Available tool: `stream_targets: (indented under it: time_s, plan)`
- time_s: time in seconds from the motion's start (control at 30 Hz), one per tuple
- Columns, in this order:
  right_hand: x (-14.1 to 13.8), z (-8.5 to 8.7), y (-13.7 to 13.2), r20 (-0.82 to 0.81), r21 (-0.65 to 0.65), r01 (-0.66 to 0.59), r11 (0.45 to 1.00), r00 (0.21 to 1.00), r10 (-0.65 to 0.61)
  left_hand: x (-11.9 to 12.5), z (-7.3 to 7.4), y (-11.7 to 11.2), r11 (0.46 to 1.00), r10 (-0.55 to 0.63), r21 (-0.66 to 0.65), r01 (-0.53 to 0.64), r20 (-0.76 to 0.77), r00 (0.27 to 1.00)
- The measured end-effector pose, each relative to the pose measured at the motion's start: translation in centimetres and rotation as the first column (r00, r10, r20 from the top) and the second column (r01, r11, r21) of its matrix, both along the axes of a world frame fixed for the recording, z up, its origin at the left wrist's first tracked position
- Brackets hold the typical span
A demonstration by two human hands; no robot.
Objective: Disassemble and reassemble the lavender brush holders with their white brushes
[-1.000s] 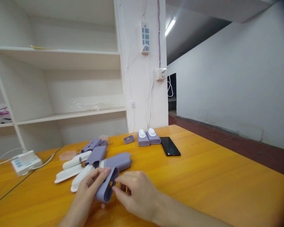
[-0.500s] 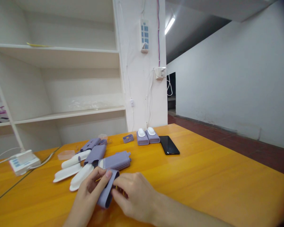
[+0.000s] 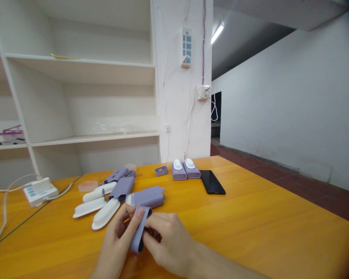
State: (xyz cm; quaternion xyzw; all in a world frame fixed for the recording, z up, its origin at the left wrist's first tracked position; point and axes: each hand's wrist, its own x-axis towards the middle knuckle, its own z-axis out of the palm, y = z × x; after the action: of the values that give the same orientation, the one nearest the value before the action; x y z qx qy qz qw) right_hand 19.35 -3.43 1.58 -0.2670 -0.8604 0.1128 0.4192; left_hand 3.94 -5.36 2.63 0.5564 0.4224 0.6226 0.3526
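My left hand (image 3: pixel 119 234) grips a lavender plastic sleeve (image 3: pixel 139 232), a hollow flattened casing, with the thumb on its upper face. At its open right side, my right hand (image 3: pixel 170 242) has thumb and forefinger pinched together against the edge. A dark reddish-brown, bumpy item (image 3: pixel 153 233) shows inside the curl of that hand; its kind is unclear. Just beyond my hands lie a lavender housing (image 3: pixel 147 197) with a perforated end, another lavender casing (image 3: pixel 122 188) and a long white cover (image 3: pixel 106 214).
Other white pieces (image 3: pixel 89 207) and a clear plastic tray (image 3: pixel 87 186) lie left. Farther back are a small lavender frame (image 3: pixel 161 171), two lavender units with white tops (image 3: pixel 178 170) and a black phone (image 3: pixel 212 182). A power strip (image 3: pixel 40 192) with cables sits at the left edge.
The view has shifted slightly left, so everything appears farther right. My left hand still holds the sleeve; the brown item in my right hand's curl shows more plainly.
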Motion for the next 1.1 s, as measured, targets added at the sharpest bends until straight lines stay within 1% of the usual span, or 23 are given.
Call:
stream_targets:
  time_s: [0.13,0.2,0.3,0.4,0.5,0.53,0.6,0.67,0.7,0.77,0.8,0.87,0.93,1.0,1.03,1.1]
  plan:
    - [0.3,0.7,-0.2,-0.013,-0.007,-0.026,1.000,1.000,0.026,-0.6,0.1,0.1,1.000,0.006,0.003,-0.006,-0.013,1.000]
    - [0.5,1.2,-0.3,0.007,-0.002,-0.015,1.000,1.000,0.015,-0.8,0.2,0.2,0.999,0.018,-0.046,-0.017,0.013,1.000]
    - [0.9,1.8,-0.3,0.080,0.017,0.031,0.999,0.996,-0.032,-0.9,0.2,0.3,0.987,0.049,-0.157,-0.033,0.099,0.994]
    - [1.6,2.4,-0.1,0.108,-0.021,0.069,0.997,0.992,-0.066,-1.2,0.0,0.8,0.979,0.032,-0.205,0.000,0.155,0.987]
    - [2.9,3.3,0.6,0.052,-0.113,0.111,0.987,0.993,-0.106,-1.9,-0.2,1.5,0.982,0.033,-0.186,0.012,0.239,0.970]
    - [3.3,3.7,0.9,-0.001,-0.152,0.128,0.980,0.992,-0.130,-2.2,-0.3,1.8,0.984,0.050,-0.180,0.002,0.284,0.958]
    - [4.1,4.3,1.7,-0.162,-0.254,0.141,0.957,0.969,-0.186,-2.5,-0.4,2.1,0.983,0.078,-0.186,-0.009,0.368,0.927]
    - [4.5,4.6,2.5,-0.313,-0.381,0.098,0.919,0.922,-0.228,-2.6,-0.5,2.3,0.980,0.062,-0.195,0.025,0.427,0.902]
    - [4.5,4.5,2.8,-0.354,-0.441,0.059,0.896,0.906,-0.234,-2.4,-0.6,2.3,0.979,0.039,-0.195,0.055,0.448,0.893]
    - [4.1,3.9,3.2,-0.365,-0.529,-0.013,0.849,0.906,-0.214,-1.9,-1.0,2.2,0.976,-0.017,-0.185,0.118,0.472,0.881]
    - [3.7,3.5,3.2,-0.348,-0.549,-0.035,0.835,0.918,-0.190,-1.6,-1.4,2.2,0.973,-0.041,-0.180,0.141,0.472,0.881]
    - [2.8,2.5,2.9,-0.345,-0.535,-0.051,0.843,0.924,-0.163,-0.7,-2.2,2.3,0.971,-0.094,-0.161,0.177,0.425,0.900]
    - [2.0,1.9,2.5,-0.382,-0.468,-0.061,0.881,0.914,-0.139,0.1,-3.2,2.4,0.973,-0.144,-0.130,0.191,0.306,0.941]
    - [1.6,1.8,2.1,-0.427,-0.422,-0.109,0.900,0.900,-0.091,0.8,-4.1,2.2,0.976,-0.176,-0.100,0.193,0.164,0.971]
    - [1.6,2.0,2.0,-0.450,-0.425,-0.151,0.892,0.891,-0.064,1.0,-4.3,1.9,0.977,-0.186,-0.087,0.195,0.096,0.978]
    - [1.9,2.4,2.2,-0.493,-0.468,-0.245,0.849,0.870,-0.020,1.1,-4.2,1.3,0.982,-0.185,-0.039,0.183,-0.058,0.981]
